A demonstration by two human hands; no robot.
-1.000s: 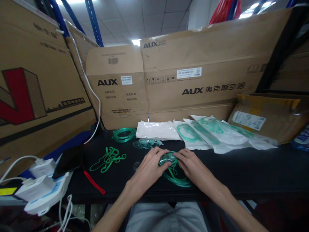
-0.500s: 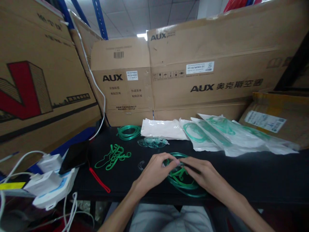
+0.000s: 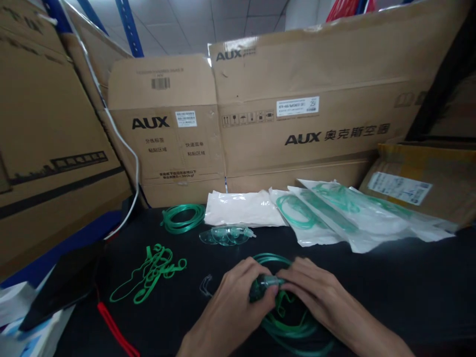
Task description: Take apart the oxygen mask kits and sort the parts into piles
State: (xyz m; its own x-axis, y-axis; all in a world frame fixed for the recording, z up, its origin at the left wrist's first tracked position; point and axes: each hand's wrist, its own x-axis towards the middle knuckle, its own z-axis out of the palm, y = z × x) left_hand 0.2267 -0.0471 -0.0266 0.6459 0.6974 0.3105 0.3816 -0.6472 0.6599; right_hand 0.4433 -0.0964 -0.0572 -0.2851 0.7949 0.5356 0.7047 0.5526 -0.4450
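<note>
My left hand [image 3: 243, 297] is closed around a small green transparent face mask [image 3: 256, 288], its connector pointing right. My right hand [image 3: 312, 285] pinches the end of the green plastic tubing [image 3: 297, 342] at that connector; whether the two are fully joined cannot be made out. Loops of the tubing lie coiled under both hands, with a thin green elastic strap [image 3: 283, 303] among them. Left of my left hand rests a small clear plastic piece [image 3: 205, 286]. Farther back, several clear mask parts [image 3: 226, 235] lie together.
A coil of green tubing [image 3: 183, 218] and a tangle of green straps [image 3: 156, 270] lie on the black table [image 3: 390, 287]. White packets [image 3: 312, 218] are along the back, before cardboard boxes [image 3: 256, 144]. At left are a black phone-like slab [image 3: 67, 282] and red cord [image 3: 115, 327].
The view has tilted down and shifted closer to the hands. The mask and its connector now show between my fingers, where they were mostly covered before. Both hands keep their hold.
</note>
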